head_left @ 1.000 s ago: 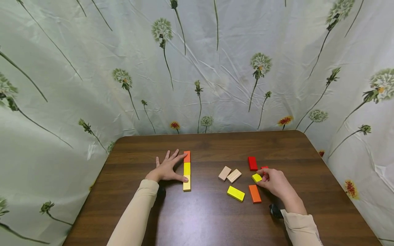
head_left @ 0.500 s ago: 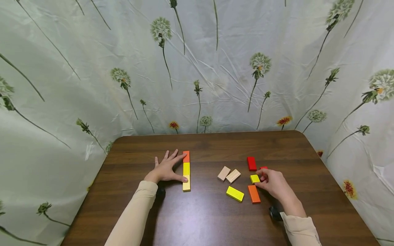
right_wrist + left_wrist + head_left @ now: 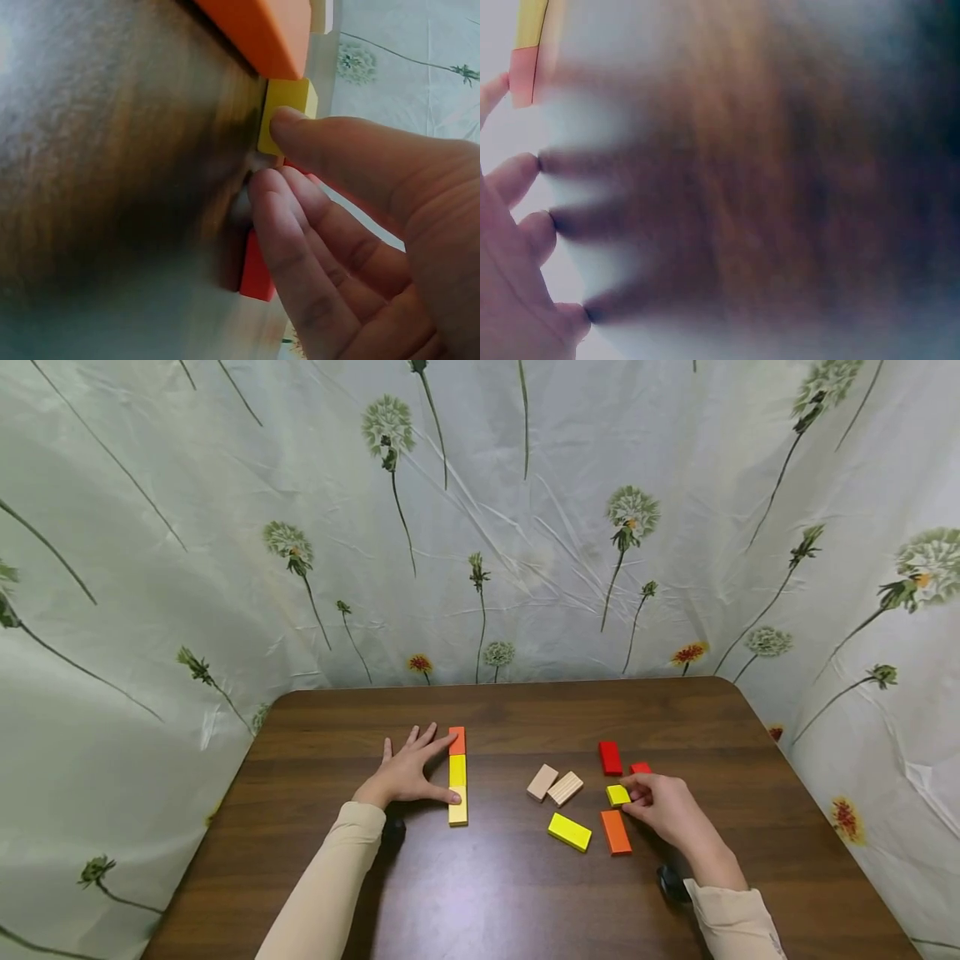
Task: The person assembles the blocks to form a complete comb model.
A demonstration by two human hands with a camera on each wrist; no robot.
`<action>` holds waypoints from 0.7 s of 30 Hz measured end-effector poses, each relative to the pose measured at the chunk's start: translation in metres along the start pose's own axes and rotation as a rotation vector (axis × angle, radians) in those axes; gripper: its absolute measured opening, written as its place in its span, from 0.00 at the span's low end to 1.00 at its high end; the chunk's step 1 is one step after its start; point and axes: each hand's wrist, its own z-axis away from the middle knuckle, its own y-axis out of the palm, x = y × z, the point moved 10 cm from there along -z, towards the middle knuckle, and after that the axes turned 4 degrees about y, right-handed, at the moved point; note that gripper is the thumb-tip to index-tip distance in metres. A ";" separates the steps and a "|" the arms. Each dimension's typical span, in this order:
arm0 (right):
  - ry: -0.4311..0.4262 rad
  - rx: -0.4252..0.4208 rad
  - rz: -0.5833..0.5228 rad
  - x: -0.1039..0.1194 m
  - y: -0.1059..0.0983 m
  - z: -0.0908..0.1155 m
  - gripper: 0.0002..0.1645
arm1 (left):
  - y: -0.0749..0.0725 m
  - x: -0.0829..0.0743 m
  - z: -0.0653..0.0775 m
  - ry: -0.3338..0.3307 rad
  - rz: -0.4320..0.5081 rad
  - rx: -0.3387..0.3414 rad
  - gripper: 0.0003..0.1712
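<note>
Three blocks lie end to end in a row: orange (image 3: 457, 741), yellow (image 3: 457, 769) and pale yellow (image 3: 458, 814). My left hand (image 3: 405, 775) spans this row with spread fingers. Its index fingertip touches the orange block and its thumb touches the pale yellow one. On the right, my right hand (image 3: 667, 810) pinches a small yellow block (image 3: 618, 795) at its right end. The thumb presses one side of that block (image 3: 289, 97) in the right wrist view; part of the grip is hidden behind it. A loose orange block (image 3: 616, 833) lies just nearer.
A red block (image 3: 610, 758) lies beyond the right hand, and another red block (image 3: 641, 768) is partly covered by its fingers. Two plain wooden blocks (image 3: 566, 788) and a yellow block (image 3: 569, 832) lie mid-table. A flowered curtain (image 3: 525, 568) hangs behind the brown table (image 3: 487, 902).
The small yellow block has turned straighter between my right fingers, close to the loose orange block. My left hand and the row have shifted slightly right. The head view has drifted a little.
</note>
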 end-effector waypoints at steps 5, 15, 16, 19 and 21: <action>0.030 -0.005 0.004 -0.002 0.002 0.000 0.21 | -0.001 -0.002 0.000 0.014 -0.012 -0.006 0.69; 0.046 -0.017 0.020 0.000 0.003 0.000 0.24 | -0.002 0.003 0.001 0.014 0.027 0.004 0.69; 0.047 -0.018 0.019 -0.001 0.003 -0.001 0.24 | -0.002 0.002 0.001 0.014 0.029 0.007 0.68; 0.048 -0.022 0.018 -0.001 0.003 -0.001 0.23 | -0.003 0.001 0.000 0.008 0.033 0.017 0.68; 0.047 -0.027 0.016 -0.002 0.004 -0.001 0.23 | -0.002 0.001 0.000 0.006 0.037 0.021 0.67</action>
